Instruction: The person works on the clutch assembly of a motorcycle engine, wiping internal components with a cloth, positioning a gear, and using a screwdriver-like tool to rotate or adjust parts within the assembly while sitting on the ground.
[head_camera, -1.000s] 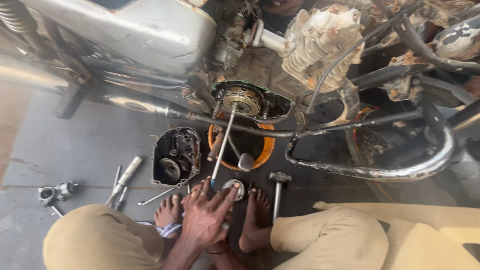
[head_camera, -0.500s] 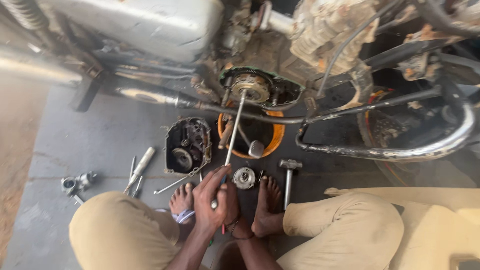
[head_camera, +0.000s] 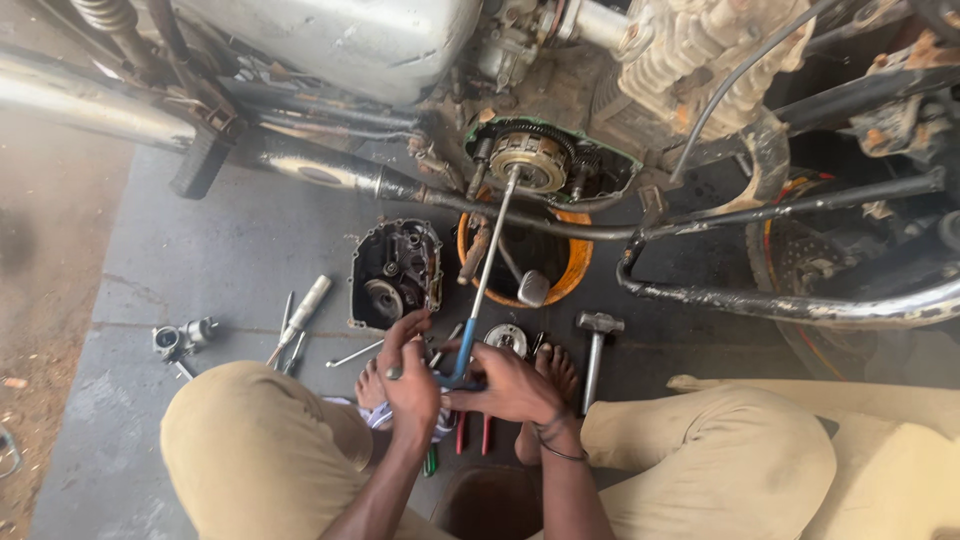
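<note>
With the engine cover (head_camera: 395, 275) already off beside it, we grip the long wrench (head_camera: 487, 270) in both hands (head_camera: 415, 385), its tip on the clutch (head_camera: 527, 160), which looks not yet removed.

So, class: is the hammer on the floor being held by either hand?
No: the hammer lies untouched on the floor, while both the left hand and right hand grip the long wrench.

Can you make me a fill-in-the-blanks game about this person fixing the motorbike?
1. Both hands, left hand and right hand, hold one long tool with a ____ handle.
2. The tool's far end sits on the round clutch of the ____.
3. The pan under the engine is ____.
4. The hammer lies on the ____.

Missing words: blue; motorbike; orange; floor
</note>
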